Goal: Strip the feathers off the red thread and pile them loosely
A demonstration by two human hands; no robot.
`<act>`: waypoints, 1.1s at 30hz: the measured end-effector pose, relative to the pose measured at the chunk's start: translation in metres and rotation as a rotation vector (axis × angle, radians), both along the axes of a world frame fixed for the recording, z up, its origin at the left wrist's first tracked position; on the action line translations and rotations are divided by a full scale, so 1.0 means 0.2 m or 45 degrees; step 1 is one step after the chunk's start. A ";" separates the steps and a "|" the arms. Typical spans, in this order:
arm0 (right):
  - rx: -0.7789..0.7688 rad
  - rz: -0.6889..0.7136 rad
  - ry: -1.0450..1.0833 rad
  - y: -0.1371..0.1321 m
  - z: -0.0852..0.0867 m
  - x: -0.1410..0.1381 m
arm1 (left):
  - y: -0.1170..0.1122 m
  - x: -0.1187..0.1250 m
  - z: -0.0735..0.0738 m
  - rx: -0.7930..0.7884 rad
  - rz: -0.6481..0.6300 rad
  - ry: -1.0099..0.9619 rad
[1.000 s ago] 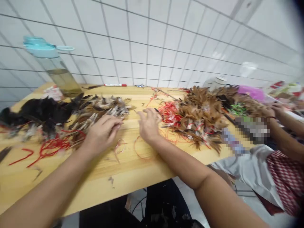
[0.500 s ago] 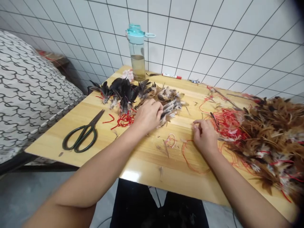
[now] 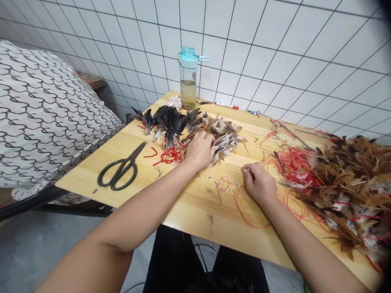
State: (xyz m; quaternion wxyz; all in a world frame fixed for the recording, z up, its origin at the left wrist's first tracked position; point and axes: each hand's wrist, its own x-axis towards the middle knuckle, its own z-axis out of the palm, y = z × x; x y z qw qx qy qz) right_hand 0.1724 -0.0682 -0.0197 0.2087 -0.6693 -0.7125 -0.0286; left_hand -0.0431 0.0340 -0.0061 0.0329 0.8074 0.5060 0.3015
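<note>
We have our left hand on the mottled brown-and-grey feathers, which lie near the middle of the desk, just beside the black feathers. The left fingers curl down over the near edge of the pile; their tips are hidden, so we cannot tell whether they grasp a feather or only touch. Our right hand rests on the wood, its fingers loosely bent with a small gap by the thumb; no feather shows there, though we cannot tell whether a fine strand is pinched.

To handle these well, we should take feathers by the quills, lift lightly so that the vanes do not crush, and draw them apart without dragging neighbours along. The red strings near our left wrist and the thin orange thread near our right could snag, so we do best to keep both clear.
</note>
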 end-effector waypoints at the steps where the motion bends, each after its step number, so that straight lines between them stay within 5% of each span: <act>1: 0.000 0.009 -0.009 0.00 0.00 -0.01 | 0.01 0.00 -0.01 0.021 -0.001 -0.009; 10: 0.052 -0.112 -0.003 0.05 0.05 -0.08 | -0.01 -0.02 0.04 0.380 -0.209 -0.033; 20: -0.323 0.101 0.231 0.17 0.28 -0.22 | -0.06 -0.04 0.09 0.661 -0.374 0.195; 25: -0.625 0.248 0.851 0.20 0.20 -0.21 | -0.07 -0.03 0.09 0.768 -0.380 0.229; 33: -0.760 0.294 1.574 0.15 0.13 -0.18 | -0.06 -0.04 0.09 0.688 -0.441 0.097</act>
